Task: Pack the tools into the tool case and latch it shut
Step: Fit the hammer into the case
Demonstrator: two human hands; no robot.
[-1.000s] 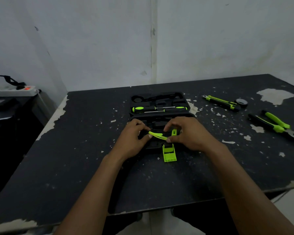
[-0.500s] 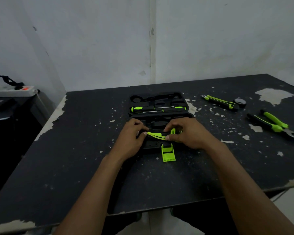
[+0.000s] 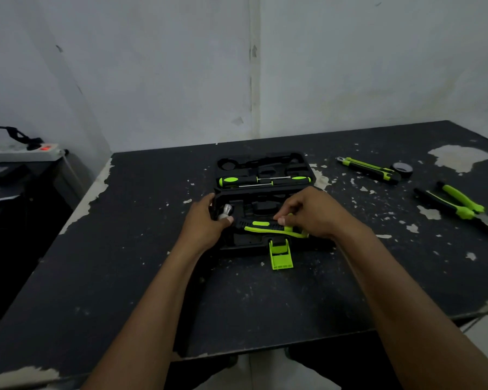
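The black tool case lies open in the middle of the table, with its green latch hanging over the near edge. Two green-handled screwdrivers sit in the far half. A hammer with a silver head and a black and green handle lies across the near half. My left hand is closed on the head end at the case's left side. My right hand pinches the handle's right end. On the table to the right lie a utility knife, a tape roll and pliers.
The dark table has a chipped surface and a near edge close to my body. To the left, beyond the table, a power strip rests on a lower dark shelf. A white wall stands behind the table.
My hands have moved apart along the hammer. The silver head and more of the handle now show, and the hammer lies lower in the case's near half.
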